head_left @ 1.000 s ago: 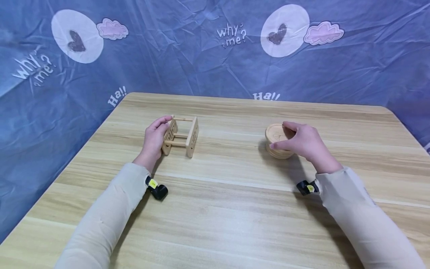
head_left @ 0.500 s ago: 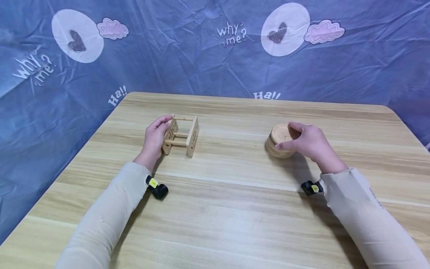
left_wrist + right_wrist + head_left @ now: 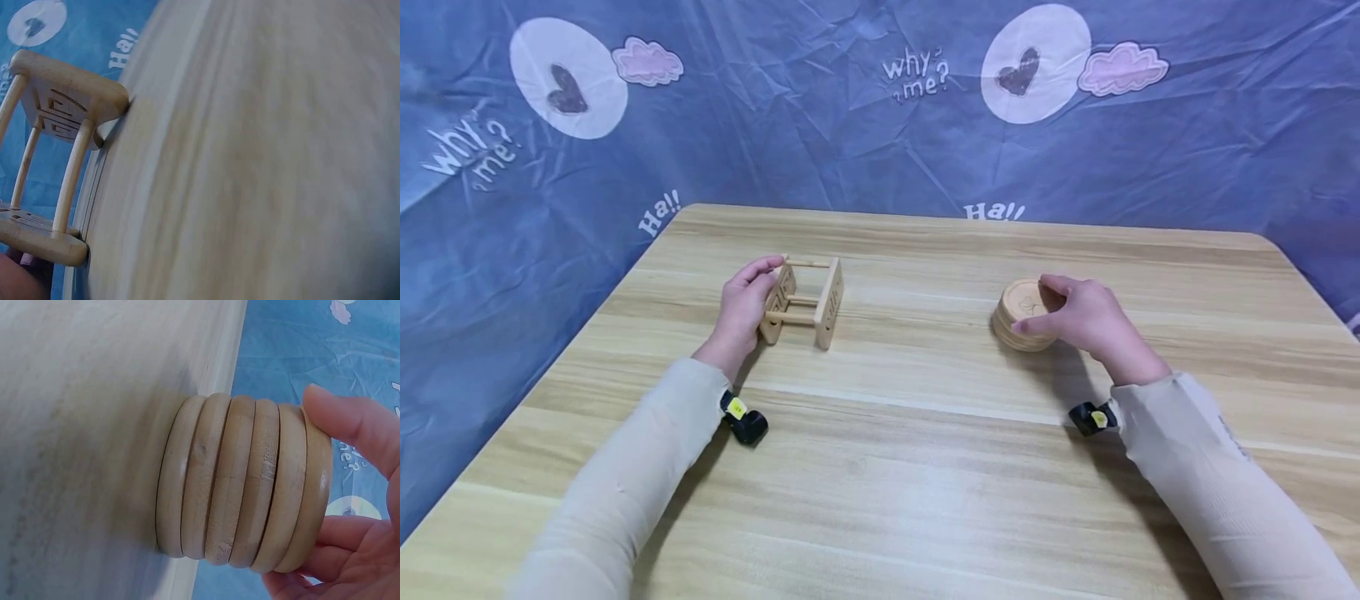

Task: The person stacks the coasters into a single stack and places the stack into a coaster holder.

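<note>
In the head view a stack of several round wooden coasters (image 3: 1026,321) stands on the right part of the table, with a carved line design on the top one. My right hand (image 3: 1086,317) pinches the uppermost part of the stack between thumb and fingers. The right wrist view shows the coaster edges (image 3: 228,481) pressed close together, the thumb and fingers at the top end. To the left, a wooden rack (image 3: 827,304) of two slotted side panels joined by rods stands on the table. My left hand (image 3: 745,304) holds its left panel; some fingers are hidden behind it.
The wood-grain table (image 3: 880,467) has rounded far corners. Behind it hangs a blue printed cloth (image 3: 820,108). Small black cameras sit at both wrists, the left one (image 3: 748,425) and the right one (image 3: 1090,418), close above the tabletop.
My right hand has shifted slightly right with the top of the stack, then a little back left. The left hand and rack stay nearly where they were.
</note>
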The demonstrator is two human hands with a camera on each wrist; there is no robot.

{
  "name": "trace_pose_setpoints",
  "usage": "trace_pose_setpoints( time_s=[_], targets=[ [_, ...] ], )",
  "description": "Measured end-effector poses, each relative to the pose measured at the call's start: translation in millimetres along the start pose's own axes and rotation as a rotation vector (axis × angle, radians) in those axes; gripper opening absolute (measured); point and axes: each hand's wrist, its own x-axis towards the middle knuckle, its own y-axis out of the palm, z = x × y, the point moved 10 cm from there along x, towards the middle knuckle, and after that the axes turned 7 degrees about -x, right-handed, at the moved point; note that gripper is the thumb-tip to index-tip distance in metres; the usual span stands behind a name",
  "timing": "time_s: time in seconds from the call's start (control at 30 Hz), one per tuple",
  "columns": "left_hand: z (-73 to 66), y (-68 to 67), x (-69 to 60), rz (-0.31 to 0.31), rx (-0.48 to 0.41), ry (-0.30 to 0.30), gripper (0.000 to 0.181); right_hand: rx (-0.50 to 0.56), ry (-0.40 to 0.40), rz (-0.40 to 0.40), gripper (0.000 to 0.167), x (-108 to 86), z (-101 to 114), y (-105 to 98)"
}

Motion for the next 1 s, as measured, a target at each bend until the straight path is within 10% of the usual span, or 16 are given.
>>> trace_pose_setpoints(
  time_s=[0.33,0.53,0.73,1.0],
  targets=[
    [-6.9,1.9,-5.3,0.052,0.091,-0.12,0.036,0.027,-0.006,-0.003,0.113,-7.2,0.7,-0.8],
    [-53.5,15.8,-5.9,0.087,0.416,0.066,0.039,0.088,-0.026,-0.014,0.109,-17.2,-9.1,-11.2],
    [-95.0,104.6,-32.9,0.427,0.711,0.28,0.051,0.238,-0.113,0.038,0.101,-24.5,-21.8,-5.8],
    [-68.8,226.9,-91.8,0.933,1.057,0.43,0.075,0.475,-0.137,0.074,0.096,-20.0,-40.0,8.7]
  ],
)
